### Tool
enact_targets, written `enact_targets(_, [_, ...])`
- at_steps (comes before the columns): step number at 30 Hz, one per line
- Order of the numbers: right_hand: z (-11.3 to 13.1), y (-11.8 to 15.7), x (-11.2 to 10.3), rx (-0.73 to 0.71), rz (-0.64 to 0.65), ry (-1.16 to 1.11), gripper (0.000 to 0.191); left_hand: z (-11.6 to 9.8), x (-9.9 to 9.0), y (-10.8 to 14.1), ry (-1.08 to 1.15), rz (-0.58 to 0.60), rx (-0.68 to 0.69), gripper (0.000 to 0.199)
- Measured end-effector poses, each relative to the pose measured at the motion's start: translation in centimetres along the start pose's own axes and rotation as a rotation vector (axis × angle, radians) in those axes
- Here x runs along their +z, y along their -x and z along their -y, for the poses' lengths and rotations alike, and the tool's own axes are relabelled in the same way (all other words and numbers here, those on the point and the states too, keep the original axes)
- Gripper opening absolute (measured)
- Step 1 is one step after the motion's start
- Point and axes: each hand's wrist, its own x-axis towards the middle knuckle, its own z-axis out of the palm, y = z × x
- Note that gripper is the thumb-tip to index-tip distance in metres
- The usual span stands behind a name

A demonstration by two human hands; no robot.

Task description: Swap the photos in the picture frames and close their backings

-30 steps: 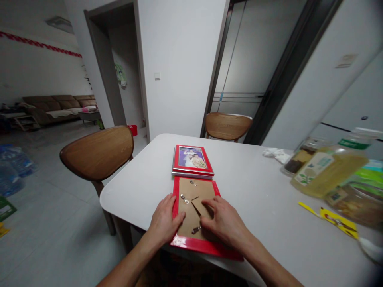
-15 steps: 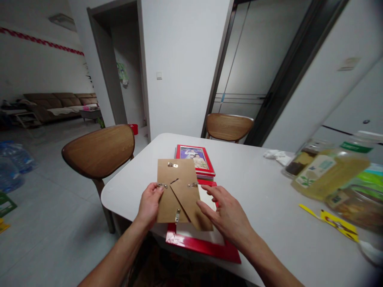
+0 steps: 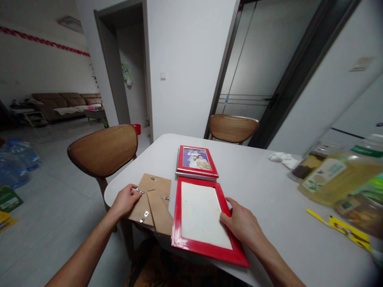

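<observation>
My left hand grips the left edge of a brown backing board with metal clips and a folding stand flap, low over the table's left front edge. Right of it lies a red picture frame, back side up, with a white sheet inside its border. The thumb and fingers of my right hand are closed on the frame's right edge. Just behind, a stack of frames has a red one on top, holding a photo of people.
On the white table, a crumpled tissue, a jar, a large bottle of yellow liquid, another container and a yellow packet stand or lie at the right. Wooden chairs flank the left and far sides.
The backing board has moved left and down in my left hand, off the red frame. My right hand has come down onto the frame's right edge. The white sheet is now uncovered.
</observation>
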Motion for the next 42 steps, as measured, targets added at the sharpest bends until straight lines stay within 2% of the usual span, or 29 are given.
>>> enact_targets(3, [-0.5, -0.2, -0.4, 0.089, -0.015, -0.134, 0.055, -1.0, 0.3, 0.6, -0.117, -0.098, 0.072, 0.038])
enact_targets(5, [-0.8, 0.2, -0.8, 0.169, 0.031, -0.424, 0.059, -2.5, 1.3, 1.9, -0.163, -0.114, 0.162, 0.04])
enact_targets(7, [-0.7, 0.8, -1.3, 0.232, 0.139, -0.825, 0.063, -4.3, 3.1, 4.1, -0.18, -0.028, 0.326, 0.04])
enact_targets(9, [-0.3, 1.6, -2.0, 0.259, 0.207, -1.145, 0.069, -6.3, 5.5, 6.6, -0.111, 0.143, 0.42, 0.041])
enact_targets(10, [0.1, 2.0, -2.4, 0.265, 0.209, -1.233, 0.072, -7.1, 6.8, 7.9, -0.084, 0.228, 0.46, 0.046])
enact_targets(12, [0.7, 2.6, -3.1, 0.266, 0.177, -1.306, 0.077, -8.6, 9.1, 10.1, -0.053, 0.37, 0.54, 0.064])
enact_targets(14, [1.4, 2.9, -3.6, 0.248, 0.156, -1.328, 0.08, -9.6, 10.8, 11.4, -0.069, 0.433, 0.582, 0.073])
enact_targets(16, [1.7, 3.1, -4.0, 0.231, 0.159, -1.351, 0.08, -10.4, 11.7, 12.1, -0.104, 0.432, 0.629, 0.072])
enact_targets(19, [1.9, 3.0, -4.1, 0.22, 0.17, -1.369, 0.081, -11.0, 11.9, 12.2, -0.169, 0.403, 0.742, 0.059])
enact_targets(23, [1.4, 2.4, -3.7, 0.195, 0.124, -1.294, 0.083, -11.0, 10.6, 11.9, -0.179, 0.325, 0.866, 0.044])
enact_targets(25, [0.8, 2.0, -3.4, 0.184, 0.113, -1.199, 0.081, -10.7, 9.5, 11.6, -0.109, 0.239, 0.842, 0.043])
enact_targets(30, [-1.8, 0.7, -1.9, 0.148, 0.096, -0.851, 0.068, -8.7, 6.7, 10.0, 0.149, -0.017, 0.436, 0.048])
enact_targets(32, [-2.9, 0.2, -1.1, 0.127, 0.039, -0.621, 0.061, -7.2, 6.1, 9.3, 0.247, -0.034, 0.337, 0.048])
enact_targets(35, [-3.7, -0.2, -0.1, 0.103, -0.029, -0.314, 0.053, -5.1, 5.7, 8.7, 0.328, 0.015, 0.26, 0.046])
enact_targets(38, [-3.7, -0.3, 0.5, 0.037, -0.084, -0.121, 0.047, -3.9, 5.6, 8.7, 0.234, 0.022, 0.23, 0.044])
enact_targets(42, [-3.5, -0.1, 0.8, -0.028, -0.128, 0.03, 0.046, -3.8, 5.4, 9.2, 0.071, 0.017, 0.272, 0.043])
